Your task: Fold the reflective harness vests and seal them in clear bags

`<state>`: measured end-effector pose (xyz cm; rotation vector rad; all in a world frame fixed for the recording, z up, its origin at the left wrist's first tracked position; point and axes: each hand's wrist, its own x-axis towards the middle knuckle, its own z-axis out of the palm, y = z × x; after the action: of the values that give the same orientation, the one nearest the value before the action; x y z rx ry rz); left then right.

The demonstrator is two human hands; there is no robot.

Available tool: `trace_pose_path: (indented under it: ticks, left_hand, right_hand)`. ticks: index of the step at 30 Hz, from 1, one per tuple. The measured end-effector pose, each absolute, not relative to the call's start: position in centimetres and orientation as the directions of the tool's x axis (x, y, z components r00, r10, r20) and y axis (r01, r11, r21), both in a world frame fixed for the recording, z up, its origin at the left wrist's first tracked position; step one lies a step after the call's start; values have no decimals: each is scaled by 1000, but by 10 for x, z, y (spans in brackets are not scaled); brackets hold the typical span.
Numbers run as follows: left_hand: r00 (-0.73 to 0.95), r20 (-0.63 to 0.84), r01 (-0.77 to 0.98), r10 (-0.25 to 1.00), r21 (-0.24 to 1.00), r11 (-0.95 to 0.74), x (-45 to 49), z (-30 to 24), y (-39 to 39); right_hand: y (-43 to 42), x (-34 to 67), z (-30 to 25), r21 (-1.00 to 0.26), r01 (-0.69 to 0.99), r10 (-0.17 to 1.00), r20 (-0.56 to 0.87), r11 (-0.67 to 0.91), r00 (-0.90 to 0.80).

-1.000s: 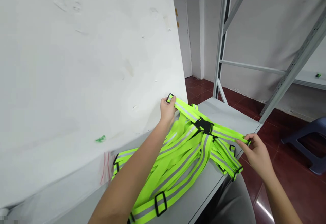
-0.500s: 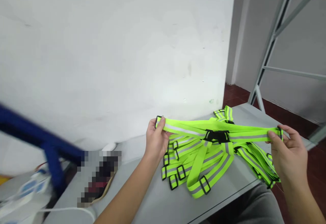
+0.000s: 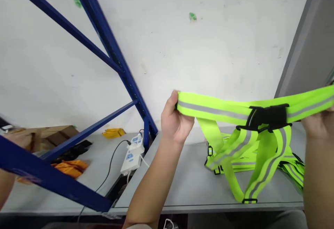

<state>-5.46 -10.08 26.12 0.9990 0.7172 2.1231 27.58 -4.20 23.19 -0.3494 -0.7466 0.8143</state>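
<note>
A neon yellow-green reflective vest made of elastic straps (image 3: pixel 214 110) hangs stretched between my hands. My left hand (image 3: pixel 176 119) is closed on the left end of its waist belt. At the right edge of the view, my right hand (image 3: pixel 319 123) grips the other end, its fingers partly hidden and cut off. A black buckle (image 3: pixel 271 116) joins the belt near the middle. Below it dangle shoulder straps, with a black slider (image 3: pixel 249 201) at the lowest point. Behind, more vests (image 3: pixel 242 164) lie heaped on the grey table (image 3: pixel 188 183).
A blue metal frame (image 3: pixel 124 71) rises on the left against the white wall. By its foot lies a white power strip (image 3: pixel 132 157) with cables. On the far-left table are orange bags (image 3: pixel 70 168), cardboard boxes (image 3: pixel 56 135) and another person's arm (image 3: pixel 5 187).
My view has swung left, bringing the blue frame and neighbouring table into sight. Both hands have lifted the vest, and its straps now hang more freely above the heap.
</note>
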Motion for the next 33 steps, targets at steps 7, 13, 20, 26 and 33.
trace_pose_path:
  ticks: [7, 13, 20, 26, 33]
  left_hand:
    - [-458, 243, -342, 855, 840, -422, -62, 190, 5]
    - [-530, 63, -224, 846, 951, -212, -41, 57, 19]
    - [-621, 201, 68, 758, 977, -204, -22, 29, 46]
    - [-378, 432, 426, 819, 866, -261, 15, 36, 75]
    - [119, 335, 687, 935, 652, -321, 53, 19, 103]
  right_hand:
    - [51, 260, 160, -759, -518, 893, 185, 395, 410]
    - [68, 245, 38, -913, -368, 902, 1, 178, 432]
    - [77, 238, 3, -970, -198, 923, 58, 143, 381]
    - [81, 241, 5, -987, -100, 937, 89, 130, 337]
    - [90, 242, -6, -993, -62, 940, 78, 105, 333]
